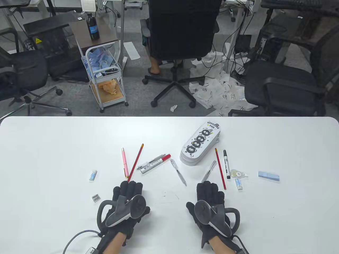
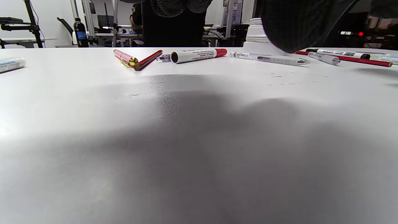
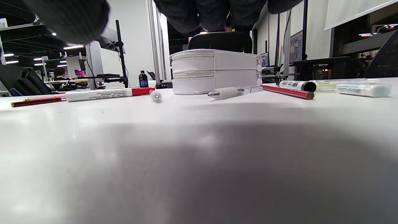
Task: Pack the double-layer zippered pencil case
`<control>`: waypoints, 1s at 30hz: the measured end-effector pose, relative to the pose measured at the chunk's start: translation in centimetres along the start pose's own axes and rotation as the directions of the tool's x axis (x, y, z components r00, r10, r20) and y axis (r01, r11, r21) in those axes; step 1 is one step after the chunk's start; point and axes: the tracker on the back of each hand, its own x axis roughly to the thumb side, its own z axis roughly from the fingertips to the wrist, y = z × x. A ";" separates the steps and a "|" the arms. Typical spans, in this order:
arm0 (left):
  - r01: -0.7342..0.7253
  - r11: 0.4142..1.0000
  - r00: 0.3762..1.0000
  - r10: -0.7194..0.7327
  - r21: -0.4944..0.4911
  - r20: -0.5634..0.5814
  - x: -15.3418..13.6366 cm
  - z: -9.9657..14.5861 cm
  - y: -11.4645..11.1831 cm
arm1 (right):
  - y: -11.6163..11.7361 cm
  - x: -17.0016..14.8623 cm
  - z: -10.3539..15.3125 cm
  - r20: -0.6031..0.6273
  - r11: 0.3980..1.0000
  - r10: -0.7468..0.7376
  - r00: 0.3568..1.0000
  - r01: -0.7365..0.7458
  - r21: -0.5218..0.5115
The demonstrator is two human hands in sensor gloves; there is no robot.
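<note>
Both hands lie flat, palms down, on the white table (image 1: pixel 53 148) near its front edge. The left hand (image 1: pixel 126 201) has straight fingers and holds nothing; its fingertips lie just beside the lower end of a red pencil (image 1: pixel 135 163). The right hand (image 1: pixel 210 202) is likewise flat and holds nothing, its fingertips near a clear pen (image 1: pixel 209 171). The pencil case (image 1: pixel 200 143) lies zipped closed beyond the right hand, among scattered pens.

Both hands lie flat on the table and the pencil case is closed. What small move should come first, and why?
Probably the right hand should reach forward to the pencil case to unzip it. The case lies shut, both hands hold nothing, and the pens lie loose around it; it lies nearer the right hand than the left hand.
</note>
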 end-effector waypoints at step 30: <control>0.003 1.000 1.000 -0.003 0.000 -0.011 -0.2 0.0 -0.3 | -0.2 -0.1 -0.1 -0.033 0.999 -0.033 0.999 0.033 0.014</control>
